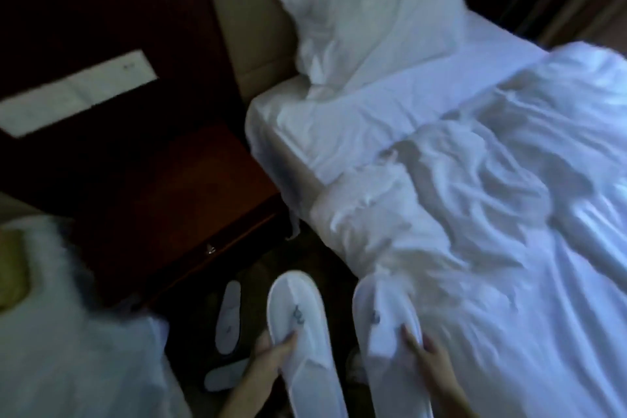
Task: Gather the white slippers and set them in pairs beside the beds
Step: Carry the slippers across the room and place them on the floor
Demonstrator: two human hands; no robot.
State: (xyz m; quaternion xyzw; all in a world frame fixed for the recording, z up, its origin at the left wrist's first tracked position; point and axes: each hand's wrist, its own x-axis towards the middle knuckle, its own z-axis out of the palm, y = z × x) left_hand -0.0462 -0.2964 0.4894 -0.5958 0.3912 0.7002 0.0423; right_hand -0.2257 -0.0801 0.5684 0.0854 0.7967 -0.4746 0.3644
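I'm gripping one flat white logo-printed slipper (298,329) in my left hand (271,355), its twin slipper (386,326) in my right hand (427,360), both toes-forward.

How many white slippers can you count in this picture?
4: one in the left hand, one in the right hand, two on the floor between the beds. Others may be hidden.

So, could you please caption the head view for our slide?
Each hand, left and right, holds one white slipper between two beds; two more lie on the floor.
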